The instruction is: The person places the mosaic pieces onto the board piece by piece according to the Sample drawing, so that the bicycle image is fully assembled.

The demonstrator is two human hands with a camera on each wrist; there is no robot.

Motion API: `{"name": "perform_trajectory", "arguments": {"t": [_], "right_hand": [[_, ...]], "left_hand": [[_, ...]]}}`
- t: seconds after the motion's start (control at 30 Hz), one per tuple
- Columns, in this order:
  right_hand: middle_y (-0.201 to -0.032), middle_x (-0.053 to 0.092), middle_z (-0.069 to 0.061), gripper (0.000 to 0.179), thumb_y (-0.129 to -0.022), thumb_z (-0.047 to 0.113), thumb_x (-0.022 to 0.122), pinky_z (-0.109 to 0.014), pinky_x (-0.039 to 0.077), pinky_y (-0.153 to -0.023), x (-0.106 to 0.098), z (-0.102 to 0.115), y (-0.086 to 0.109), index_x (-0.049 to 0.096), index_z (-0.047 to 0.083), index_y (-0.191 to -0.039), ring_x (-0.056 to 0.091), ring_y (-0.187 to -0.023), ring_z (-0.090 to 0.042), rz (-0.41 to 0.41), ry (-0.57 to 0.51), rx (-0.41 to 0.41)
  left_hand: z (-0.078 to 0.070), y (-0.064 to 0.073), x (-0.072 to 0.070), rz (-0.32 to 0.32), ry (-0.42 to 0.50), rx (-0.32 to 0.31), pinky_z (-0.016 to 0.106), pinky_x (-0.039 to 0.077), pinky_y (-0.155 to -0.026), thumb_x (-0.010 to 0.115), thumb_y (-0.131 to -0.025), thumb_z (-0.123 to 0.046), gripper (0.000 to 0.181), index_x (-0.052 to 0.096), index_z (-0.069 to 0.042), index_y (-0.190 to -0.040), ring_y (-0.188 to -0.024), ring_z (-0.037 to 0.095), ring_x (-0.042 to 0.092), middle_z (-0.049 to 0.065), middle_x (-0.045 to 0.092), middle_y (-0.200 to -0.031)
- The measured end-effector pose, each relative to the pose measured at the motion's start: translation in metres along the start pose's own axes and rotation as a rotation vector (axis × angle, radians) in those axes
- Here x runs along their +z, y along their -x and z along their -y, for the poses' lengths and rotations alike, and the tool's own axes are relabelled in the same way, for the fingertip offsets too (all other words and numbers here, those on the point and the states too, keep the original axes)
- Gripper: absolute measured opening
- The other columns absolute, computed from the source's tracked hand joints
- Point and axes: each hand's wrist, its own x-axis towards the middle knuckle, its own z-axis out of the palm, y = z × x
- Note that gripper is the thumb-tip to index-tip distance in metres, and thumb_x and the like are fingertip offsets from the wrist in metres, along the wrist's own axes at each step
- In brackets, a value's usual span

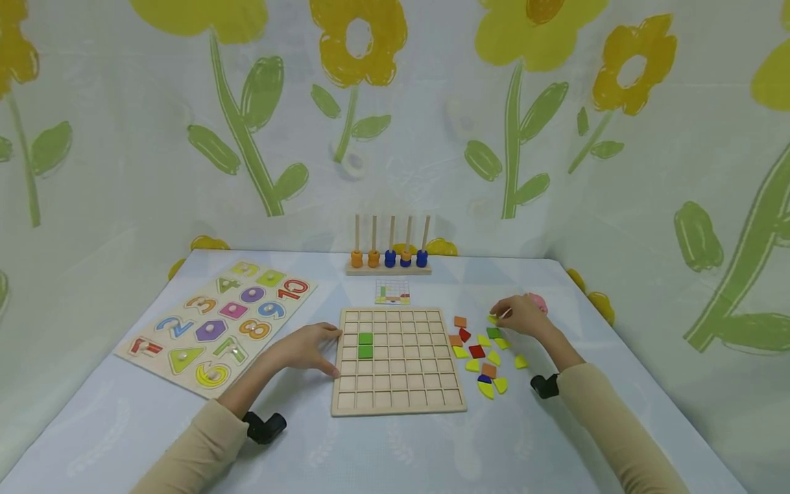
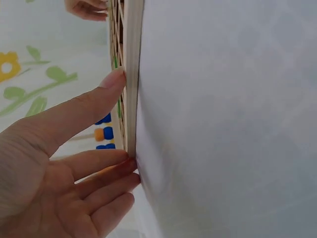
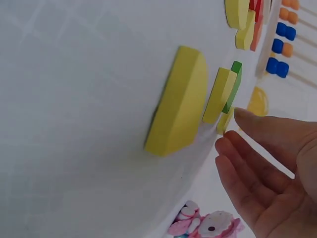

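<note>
A wooden grid board (image 1: 400, 362) lies on the table with two green square tiles (image 1: 365, 344) in its left part. My left hand (image 1: 308, 348) rests at the board's left edge, thumb and fingers spread along the rim; the left wrist view shows the thumb tip (image 2: 115, 79) touching the board's side. To the right of the board, my right hand (image 1: 521, 315) pinches a small yellow piece (image 3: 225, 122) between thumb and fingertips, at the table surface. Next to it lie a green tile (image 1: 494, 333) and another yellow piece (image 3: 181, 101) with a curved edge.
Several red, orange, yellow and blue pieces (image 1: 477, 351) lie scattered right of the board. A small pattern card (image 1: 392, 291) and a peg abacus (image 1: 389, 269) stand behind it. A number puzzle board (image 1: 225, 322) is at left, a pink toy (image 1: 538, 302) at right.
</note>
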Motion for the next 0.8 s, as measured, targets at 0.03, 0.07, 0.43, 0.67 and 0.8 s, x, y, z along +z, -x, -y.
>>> {"name": "perform_trajectory", "arguments": {"t": [0.03, 0.07, 0.43, 0.67, 0.8], "right_hand": [[-0.096, 0.069, -0.018, 0.018, -0.084, 0.001, 0.071, -0.05, 0.051, -0.087, 0.0, -0.001, 0.001, 0.07, -0.006, -0.102, 0.065, -0.086, -0.03, 0.0, 0.006, -0.001], [-0.095, 0.069, -0.016, 0.018, -0.085, 0.001, 0.071, -0.05, 0.051, -0.088, 0.0, -0.001, 0.001, 0.07, -0.005, -0.102, 0.064, -0.085, -0.028, -0.003, 0.005, 0.005], [-0.089, 0.066, -0.004, 0.009, -0.084, 0.003, 0.072, -0.03, 0.055, -0.071, -0.003, -0.008, 0.027, 0.067, 0.003, -0.091, 0.062, -0.081, -0.021, 0.104, -0.05, -0.096], [-0.095, 0.066, -0.002, 0.015, -0.083, 0.005, 0.074, -0.026, 0.054, -0.072, -0.003, -0.006, 0.035, 0.066, 0.006, -0.096, 0.06, -0.086, -0.021, 0.212, -0.059, -0.108], [-0.092, 0.065, -0.001, 0.015, -0.083, 0.004, 0.074, -0.024, 0.054, -0.07, 0.0, -0.007, 0.034, 0.065, 0.006, -0.094, 0.06, -0.083, -0.019, 0.185, -0.046, -0.128]], "left_hand": [[0.0, 0.0, 0.001, -0.004, 0.002, 0.001, 0.054, 0.034, -0.108, 0.087, -0.071, -0.03, 0.084, 0.049, 0.006, -0.137, -0.132, 0.043, 0.038, 0.025, 0.044, -0.142], [0.0, 0.0, 0.001, -0.008, 0.005, 0.001, 0.054, 0.034, -0.108, 0.087, -0.07, -0.029, 0.084, 0.049, 0.006, -0.137, -0.132, 0.043, 0.038, 0.025, 0.044, -0.141], [0.001, -0.001, 0.003, -0.02, -0.011, 0.012, 0.052, 0.036, -0.107, 0.087, -0.07, -0.03, 0.085, 0.049, 0.006, -0.137, -0.13, 0.042, 0.041, 0.024, 0.046, -0.14], [0.002, -0.001, 0.002, -0.019, -0.018, 0.011, 0.051, 0.037, -0.106, 0.087, -0.07, -0.03, 0.085, 0.049, 0.005, -0.137, -0.129, 0.041, 0.043, 0.023, 0.047, -0.139], [0.002, -0.001, 0.003, -0.017, -0.01, 0.009, 0.051, 0.037, -0.106, 0.087, -0.069, -0.03, 0.086, 0.049, 0.005, -0.137, -0.13, 0.041, 0.042, 0.023, 0.047, -0.14]]}}
